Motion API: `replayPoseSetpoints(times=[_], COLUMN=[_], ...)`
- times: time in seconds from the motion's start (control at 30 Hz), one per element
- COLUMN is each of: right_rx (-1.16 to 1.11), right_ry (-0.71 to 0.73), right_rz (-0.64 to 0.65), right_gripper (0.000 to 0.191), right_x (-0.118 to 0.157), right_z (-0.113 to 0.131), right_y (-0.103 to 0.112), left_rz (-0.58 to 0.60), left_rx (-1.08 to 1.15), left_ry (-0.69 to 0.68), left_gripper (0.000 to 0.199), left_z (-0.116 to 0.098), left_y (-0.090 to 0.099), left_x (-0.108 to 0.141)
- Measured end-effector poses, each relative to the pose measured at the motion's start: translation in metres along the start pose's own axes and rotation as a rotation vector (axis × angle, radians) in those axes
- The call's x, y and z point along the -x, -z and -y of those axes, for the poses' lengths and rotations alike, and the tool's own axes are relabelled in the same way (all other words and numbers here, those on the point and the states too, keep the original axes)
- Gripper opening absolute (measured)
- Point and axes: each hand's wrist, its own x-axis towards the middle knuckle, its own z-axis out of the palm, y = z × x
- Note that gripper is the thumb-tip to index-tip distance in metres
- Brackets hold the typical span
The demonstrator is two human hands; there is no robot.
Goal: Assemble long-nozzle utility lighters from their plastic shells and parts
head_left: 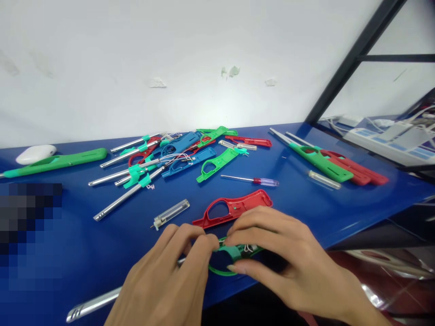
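Both hands are on a green lighter half-shell (220, 273) at the table's front edge. My left hand (173, 276) has its fingers closed around the base of the metal tube (97, 304), which runs out to the lower left. My right hand (278, 253) holds the shell from the right, thumb at the finger ring and fingertips on a teal trigger (233, 251). White wires (249, 247) show beneath its fingers. Just behind lies a red half-shell (238, 206). To its left is a clear fuel tank (171, 213).
Metal tubes (118, 201) and blue, green and red shells (219, 164) lie at the back. A screwdriver (265, 182) is mid-table. Whole lighters lie right (319, 163) and left (74, 158), the latter beside a white case (36, 154). A black frame (340, 86) stands right.
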Motion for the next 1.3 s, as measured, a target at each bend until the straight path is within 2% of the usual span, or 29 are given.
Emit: replayPoseSetpoints(times=[0.1, 0.3, 0.47, 0.57, 0.67, 0.7, 0.73, 0.77, 0.8, 0.87, 1.03, 1.17, 1.3], right_rx=[0.000, -0.003, -0.002, 0.000, -0.003, -0.005, -0.006, -0.005, -0.003, -0.001, -0.008, -0.013, -0.009], right_ry=[0.013, 0.025, 0.026, 0.024, 0.025, 0.028, 0.033, 0.037, 0.040, 0.045, 0.042, 0.041, 0.038], right_rz=[0.004, -0.006, -0.013, -0.012, -0.018, -0.022, -0.025, -0.027, -0.029, -0.029, -0.020, -0.011, -0.006], right_gripper=[0.013, 0.016, 0.017, 0.017, 0.016, 0.016, 0.015, 0.015, 0.015, 0.015, 0.015, 0.015, 0.016], right_x=[0.000, 0.000, 0.000, 0.000, -0.001, -0.001, 0.000, 0.000, 0.000, 0.000, 0.001, 0.001, 0.002], right_z=[0.000, -0.002, -0.002, -0.002, -0.002, -0.002, -0.002, -0.002, -0.002, -0.002, -0.002, -0.003, -0.003], right_y=[0.000, 0.000, 0.001, 0.001, 0.000, 0.000, 0.000, 0.000, 0.001, 0.001, 0.001, 0.000, 0.000], left_rz=[-0.014, -0.018, -0.055, -0.066, -0.031, 0.006, -0.036, -0.001, 0.068, 0.102, 0.081, 0.112, 0.080], left_rx=[0.043, 0.109, 0.159, 0.144, 0.063, -0.002, -0.062, -0.092, -0.065, -0.012, -0.002, -0.176, -0.298], left_ry=[0.018, -0.035, 0.008, -0.040, -0.064, -0.070, -0.102, -0.092, -0.091, -0.034, -0.026, -0.075, -0.193], left_gripper=[0.027, 0.026, 0.025, 0.024, 0.027, 0.035, 0.038, 0.040, 0.038, 0.035, 0.039, 0.043, 0.047], left_z=[0.000, 0.001, 0.003, 0.006, 0.011, 0.012, 0.012, 0.012, 0.012, 0.010, 0.006, 0.002, -0.008], left_y=[0.000, -0.004, -0.003, -0.001, -0.001, -0.001, -0.001, 0.000, 0.001, 0.004, 0.007, 0.004, 0.005], left_x=[-0.004, -0.002, 0.000, 0.002, 0.007, 0.009, 0.010, 0.010, 0.009, 0.005, -0.007, -0.005, -0.011])
